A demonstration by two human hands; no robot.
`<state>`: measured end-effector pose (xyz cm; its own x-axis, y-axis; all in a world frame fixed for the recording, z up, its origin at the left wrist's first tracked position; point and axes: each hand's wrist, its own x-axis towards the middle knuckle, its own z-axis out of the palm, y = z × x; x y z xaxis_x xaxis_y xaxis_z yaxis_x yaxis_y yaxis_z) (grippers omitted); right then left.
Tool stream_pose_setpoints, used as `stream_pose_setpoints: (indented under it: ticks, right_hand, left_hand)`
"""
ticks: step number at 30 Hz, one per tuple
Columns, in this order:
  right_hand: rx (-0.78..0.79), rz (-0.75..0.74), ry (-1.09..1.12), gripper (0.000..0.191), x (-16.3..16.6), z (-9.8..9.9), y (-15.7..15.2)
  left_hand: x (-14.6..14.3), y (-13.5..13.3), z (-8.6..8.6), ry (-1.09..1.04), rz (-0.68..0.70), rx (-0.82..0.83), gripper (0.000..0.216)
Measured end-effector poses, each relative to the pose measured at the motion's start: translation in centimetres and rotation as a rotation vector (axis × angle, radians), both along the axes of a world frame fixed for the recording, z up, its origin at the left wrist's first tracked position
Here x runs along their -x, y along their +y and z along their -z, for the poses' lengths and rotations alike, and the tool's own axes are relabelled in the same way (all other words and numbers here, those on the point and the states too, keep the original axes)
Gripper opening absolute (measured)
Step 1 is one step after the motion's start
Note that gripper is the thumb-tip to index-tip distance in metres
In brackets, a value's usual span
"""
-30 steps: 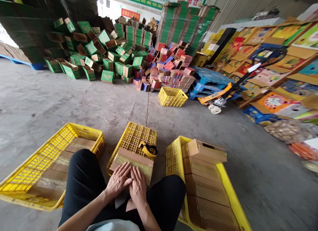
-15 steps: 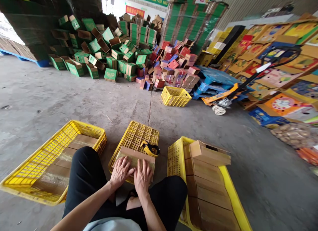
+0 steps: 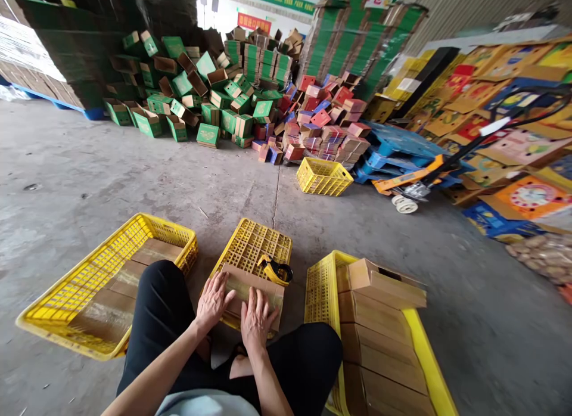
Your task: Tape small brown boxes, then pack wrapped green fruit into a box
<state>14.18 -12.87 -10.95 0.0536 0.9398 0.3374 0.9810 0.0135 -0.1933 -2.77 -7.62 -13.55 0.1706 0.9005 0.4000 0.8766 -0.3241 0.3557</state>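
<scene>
Pressing down, your left hand point(image 3: 213, 300) and right hand point(image 3: 257, 317) lay flat, fingers spread, on one brown cardboard box point(image 3: 250, 288). That box rested on the near edge of an upturned yellow crate point(image 3: 254, 246) just ahead of your knees. One yellow tape dispenser point(image 3: 277, 270) sat touching the box's far right corner. Two more yellow crates flanked you: the left crate point(image 3: 67, 285) held flat cardboard, the right crate point(image 3: 319, 285) stacked boxes. Farther off stood a fourth, small crate point(image 3: 324, 176) before heaped green boxes point(image 3: 201, 100).
</scene>
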Motion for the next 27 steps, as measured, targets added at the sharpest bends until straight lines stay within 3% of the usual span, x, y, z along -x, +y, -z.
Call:
stream_pose_setpoints:
  ticks: [5, 11, 17, 22, 27]
  right_hand:
    - [-0.035, -0.010, 0.028, 0.054, 0.7, 0.4, 0.6]
    - [-0.001, -0.134, 0.027, 0.055, 3.7, 0.7, 2.4]
    - [0.070, -0.181, 0.012, 0.053, 6.0, -0.5, 3.7]
    - [0.066, -0.187, -0.001, 0.051, 3.2, -0.9, 2.2]
    - [0.024, -0.031, -0.043, 0.051, -3.6, -0.6, -0.3]
  left_hand:
    - [1.5, 0.1, 1.1, -0.051, 0.146, -0.004, 0.073]
    - [1.4, 0.3, 1.7, -0.132, 0.131, 0.076, 0.063]
    - [1.9, 0.5, 1.4, -0.110, 0.130, 0.176, 0.054]
    - [3.1, -0.1, 0.9, -0.014, 0.178, 0.109, 0.061]
    - [3.4, -0.4, 0.0, 0.045, 0.161, 0.059, 0.060]
